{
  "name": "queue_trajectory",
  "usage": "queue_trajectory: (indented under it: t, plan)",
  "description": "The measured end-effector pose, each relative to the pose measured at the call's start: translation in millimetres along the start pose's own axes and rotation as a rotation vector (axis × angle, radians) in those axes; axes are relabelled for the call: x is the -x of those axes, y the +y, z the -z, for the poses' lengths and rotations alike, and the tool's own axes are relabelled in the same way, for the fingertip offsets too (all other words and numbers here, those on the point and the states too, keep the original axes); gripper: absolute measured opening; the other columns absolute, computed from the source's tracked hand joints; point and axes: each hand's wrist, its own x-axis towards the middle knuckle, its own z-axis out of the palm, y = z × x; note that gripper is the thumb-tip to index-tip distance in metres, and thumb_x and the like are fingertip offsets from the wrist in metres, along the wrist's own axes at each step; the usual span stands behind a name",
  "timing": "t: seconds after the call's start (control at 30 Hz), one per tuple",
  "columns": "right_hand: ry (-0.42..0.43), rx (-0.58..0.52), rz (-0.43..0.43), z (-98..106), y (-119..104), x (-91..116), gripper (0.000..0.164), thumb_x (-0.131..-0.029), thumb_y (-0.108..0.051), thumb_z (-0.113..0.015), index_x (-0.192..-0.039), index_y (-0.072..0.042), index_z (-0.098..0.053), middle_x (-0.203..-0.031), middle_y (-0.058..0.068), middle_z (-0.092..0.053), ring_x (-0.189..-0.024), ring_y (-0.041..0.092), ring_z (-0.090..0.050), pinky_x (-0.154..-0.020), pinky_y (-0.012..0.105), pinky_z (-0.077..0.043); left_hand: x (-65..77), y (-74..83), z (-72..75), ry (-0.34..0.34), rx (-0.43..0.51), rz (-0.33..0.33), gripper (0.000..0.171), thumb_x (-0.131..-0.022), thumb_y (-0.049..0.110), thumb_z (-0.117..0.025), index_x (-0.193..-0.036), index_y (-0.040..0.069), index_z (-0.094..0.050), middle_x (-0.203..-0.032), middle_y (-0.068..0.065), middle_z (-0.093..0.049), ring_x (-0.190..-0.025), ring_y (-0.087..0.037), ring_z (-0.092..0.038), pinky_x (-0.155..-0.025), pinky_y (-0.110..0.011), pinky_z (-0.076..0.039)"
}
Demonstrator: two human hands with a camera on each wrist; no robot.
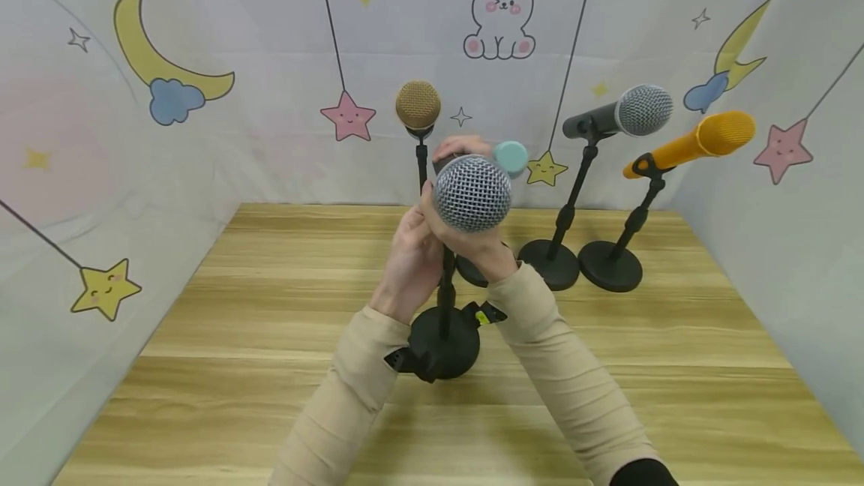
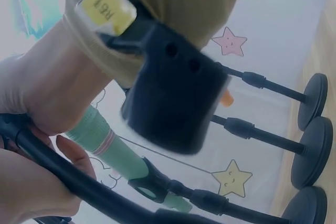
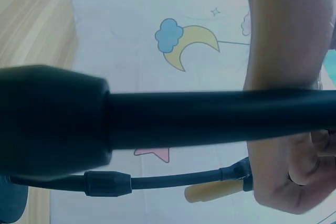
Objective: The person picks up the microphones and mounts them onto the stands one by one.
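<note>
A microphone point(image 1: 472, 193) with a silver mesh head faces the head camera at the top of a black microphone stand point(image 1: 444, 347). My right hand point(image 1: 475, 242) wraps round its body, fingers showing behind the mesh head. Beside it, my left hand point(image 1: 417, 257) grips the top of the stand, just under the microphone. The left wrist view shows the right hand point(image 2: 50, 90) above the slanting pole point(image 2: 79, 177). Across the right wrist view runs the pole point(image 3: 199, 119), with the left hand's curled fingers point(image 3: 307, 169) at its upper end. The clip is mostly hidden by the hands.
Behind the hands stand a gold microphone point(image 1: 418, 105) and a mint green microphone point(image 1: 511, 158). To the right are a black microphone with a silver head point(image 1: 644, 111) and an orange microphone point(image 1: 709, 139), each on a round-based stand. Patterned cloth point(image 1: 270, 133) surrounds the wooden table point(image 1: 270, 306).
</note>
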Motion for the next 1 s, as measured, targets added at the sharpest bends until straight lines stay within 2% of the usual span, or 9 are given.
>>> queue_trajectory:
  t: [0.13, 0.27, 0.47, 0.73, 0.9, 1.0]
  plan:
    - [0.005, -0.014, 0.029, -2.1, 1.0, 0.1, 0.034, -0.064, 0.005, -0.057, -0.095, 0.008, -0.045, -0.090, 0.016, -0.052, -0.092, 0.020, -0.049, -0.089, 0.034, -0.039, 1.2, -0.8, 0.8, -0.011, 0.004, 0.001, 0.039, -0.097, 0.016, -0.034, -0.136, 0.017, -0.035, -0.138, 0.006, -0.037, -0.132, -0.010, -0.025, -0.112, -0.036, -0.006]
    - [-0.009, -0.036, 0.029, -3.1, 0.4, -0.9, 0.035, -0.063, 0.009, -0.057, -0.096, 0.010, -0.044, -0.090, 0.017, -0.051, -0.093, 0.019, -0.049, -0.090, 0.035, -0.039, 1.7, -1.3, 1.0, -0.011, 0.010, -0.008, 0.041, -0.098, 0.015, -0.029, -0.139, 0.021, -0.030, -0.142, 0.006, -0.031, -0.134, -0.011, -0.021, -0.112, -0.036, -0.004]
    - [-0.035, -0.012, 0.005, -4.0, 0.0, -1.5, 0.035, -0.064, 0.009, -0.058, -0.096, 0.010, -0.043, -0.090, 0.019, -0.051, -0.092, 0.023, -0.049, -0.090, 0.036, -0.039, 2.3, -2.1, 2.0, -0.002, 0.030, -0.033, 0.040, -0.098, 0.015, -0.031, -0.137, 0.022, -0.033, -0.140, 0.009, -0.034, -0.134, -0.010, -0.021, -0.111, -0.036, -0.005]
    - [-0.053, -0.008, -0.030, -2.4, 0.0, -1.9, 0.030, -0.068, 0.003, -0.058, -0.095, 0.008, -0.044, -0.088, 0.020, -0.052, -0.089, 0.025, -0.049, -0.088, 0.035, -0.039, -1.6, -6.5, 1.0, 0.024, 0.039, -0.085, 0.031, -0.096, 0.018, -0.036, -0.125, 0.024, -0.047, -0.132, 0.009, -0.043, -0.130, -0.012, -0.029, -0.111, -0.037, -0.008]
    - [-0.081, -0.032, -0.045, -1.3, 2.2, -0.3, 0.031, -0.068, 0.002, -0.057, -0.096, 0.008, -0.045, -0.089, 0.020, -0.051, -0.091, 0.025, -0.048, -0.090, 0.035, -0.038, -1.3, -6.4, 0.1, 0.046, -0.005, -0.077, 0.038, -0.096, 0.023, -0.037, -0.134, 0.020, -0.039, -0.141, 0.008, -0.035, -0.133, -0.010, -0.025, -0.111, -0.036, -0.006]
    - [-0.100, -0.051, -0.045, -1.6, 2.6, -0.7, 0.029, -0.069, 0.000, -0.057, -0.095, 0.008, -0.045, -0.089, 0.020, -0.051, -0.091, 0.025, -0.048, -0.091, 0.036, -0.038, -0.4, -6.6, 1.1, 0.041, 0.015, -0.080, 0.038, -0.094, 0.025, -0.041, -0.132, 0.021, -0.040, -0.140, 0.009, -0.035, -0.133, -0.009, -0.024, -0.111, -0.036, -0.005]
